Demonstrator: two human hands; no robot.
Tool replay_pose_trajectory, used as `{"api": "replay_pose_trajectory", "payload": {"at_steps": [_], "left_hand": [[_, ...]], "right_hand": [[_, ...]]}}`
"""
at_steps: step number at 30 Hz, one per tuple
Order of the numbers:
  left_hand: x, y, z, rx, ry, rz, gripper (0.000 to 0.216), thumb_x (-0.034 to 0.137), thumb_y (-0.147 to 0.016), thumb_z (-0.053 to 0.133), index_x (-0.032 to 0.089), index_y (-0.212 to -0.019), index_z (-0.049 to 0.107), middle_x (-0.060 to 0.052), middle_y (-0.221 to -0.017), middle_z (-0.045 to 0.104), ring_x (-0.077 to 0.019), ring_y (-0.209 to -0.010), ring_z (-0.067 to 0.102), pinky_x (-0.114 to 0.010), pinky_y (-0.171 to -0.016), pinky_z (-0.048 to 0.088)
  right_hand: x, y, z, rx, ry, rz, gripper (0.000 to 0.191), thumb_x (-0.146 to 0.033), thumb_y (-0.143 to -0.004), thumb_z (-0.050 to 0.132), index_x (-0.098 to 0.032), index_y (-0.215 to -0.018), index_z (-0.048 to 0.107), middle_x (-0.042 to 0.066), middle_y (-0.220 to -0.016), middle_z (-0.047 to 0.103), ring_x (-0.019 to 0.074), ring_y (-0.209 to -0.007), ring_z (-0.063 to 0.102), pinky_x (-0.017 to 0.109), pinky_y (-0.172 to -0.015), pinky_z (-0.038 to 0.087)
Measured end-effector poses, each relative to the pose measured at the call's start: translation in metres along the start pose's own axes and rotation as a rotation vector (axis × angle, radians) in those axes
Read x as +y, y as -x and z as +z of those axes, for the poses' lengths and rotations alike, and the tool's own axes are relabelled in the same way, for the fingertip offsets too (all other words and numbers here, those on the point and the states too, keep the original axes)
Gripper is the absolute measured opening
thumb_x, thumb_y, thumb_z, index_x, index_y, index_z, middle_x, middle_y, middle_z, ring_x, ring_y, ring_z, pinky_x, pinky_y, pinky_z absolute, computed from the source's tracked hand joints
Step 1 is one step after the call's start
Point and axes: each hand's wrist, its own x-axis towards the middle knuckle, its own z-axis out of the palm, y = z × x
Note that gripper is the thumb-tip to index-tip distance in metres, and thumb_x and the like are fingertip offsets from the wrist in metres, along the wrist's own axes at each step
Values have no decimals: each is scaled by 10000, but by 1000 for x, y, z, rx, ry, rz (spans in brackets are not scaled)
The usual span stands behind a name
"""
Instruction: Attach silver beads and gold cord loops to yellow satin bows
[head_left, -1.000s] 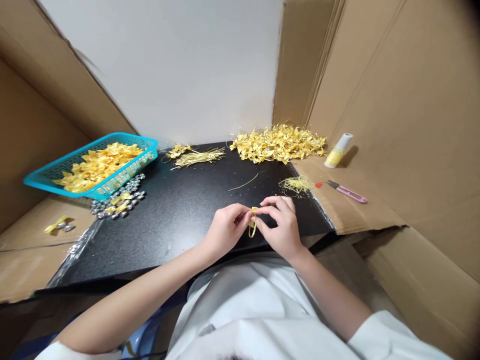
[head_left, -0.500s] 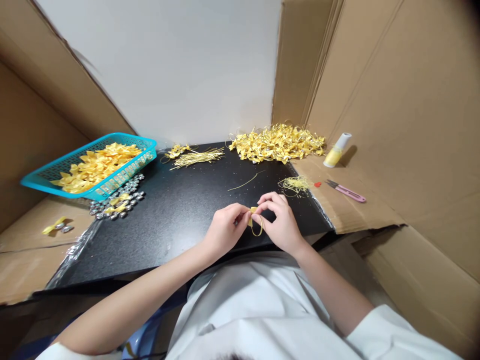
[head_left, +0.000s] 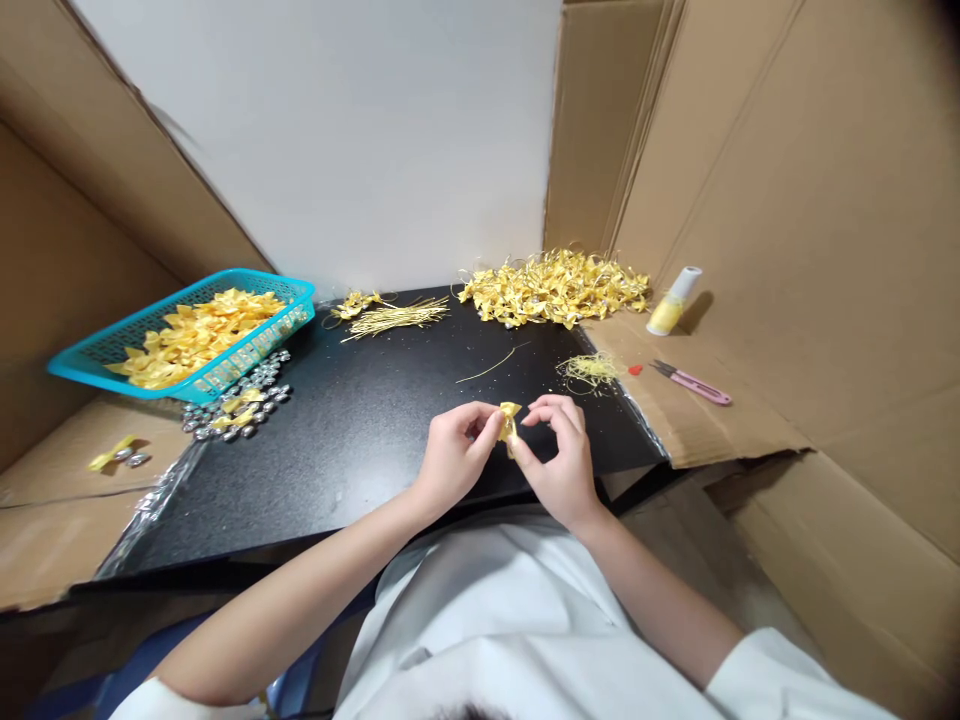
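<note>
A small yellow ribbon bow (head_left: pixel 509 410) is pinched between the thumb and fingers of my left hand (head_left: pixel 459 448), over the front part of the black table. To its right is my right hand (head_left: pixel 559 455), its thumb against the lower side of the bow and its curled fingers standing apart from the thumb. Part of the bow and its thin cord is hidden by the fingertips. Beyond my hands, a single thin yellow cord (head_left: pixel 491 366) lies on the table.
At left stands a turquoise basket (head_left: pixel 67 366) of yellow bows, with silver beads (head_left: pixel 262 380) beside it. Cut gold cords (head_left: pixel 397 317) and a heap of corded bows (head_left: pixel 555 288) lie at the back. Thread scraps (head_left: pixel 589 370), pink-handled snips (head_left: pixel 694 384) and a thread spool (head_left: pixel 673 303) are at right.
The cord loop that showed below the bow between my hands has mostly gone from sight. My right fingers have moved away from the bow and spread, and the bow shows more fully.
</note>
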Motion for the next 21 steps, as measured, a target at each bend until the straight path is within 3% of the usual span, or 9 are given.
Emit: {"api": "replay_pose_trajectory", "payload": {"at_steps": [4,12,16,21], "left_hand": [[1,-2,0,-39,94,-78,279,372,-863,594,128,-785,704,-43,-706,697,-118,-604,586,-206,-572,450],[6,-3,-6,-88,138,-121,298,399,-836,629,122,-789,726,-66,-742,735,-144,-632,629,-217,-585,470],[6,-2,-6,-79,108,-102,295,390,-850,619,121,-833,737,-70,-771,747,-146,-641,641,-220,-593,482],[8,0,-3,-37,5,0,253,336,-873,596,133,-835,743,-52,-762,748,-122,-602,614,-204,-559,460]], "right_hand": [[-2,1,-4,44,137,-196,79,-160,-767,660,-206,-830,644,62,-945,610,219,-938,533,387,-859,447],[-1,-7,-9,-28,304,-311,94,-183,-762,664,-234,-833,698,43,-927,687,237,-950,524,414,-865,395],[0,-9,-9,-39,349,-356,71,-185,-770,661,-232,-817,687,30,-916,700,232,-940,532,412,-861,373],[-2,-8,-5,55,388,-379,89,-165,-828,620,-211,-755,647,33,-848,695,216,-896,540,398,-840,367]]}}
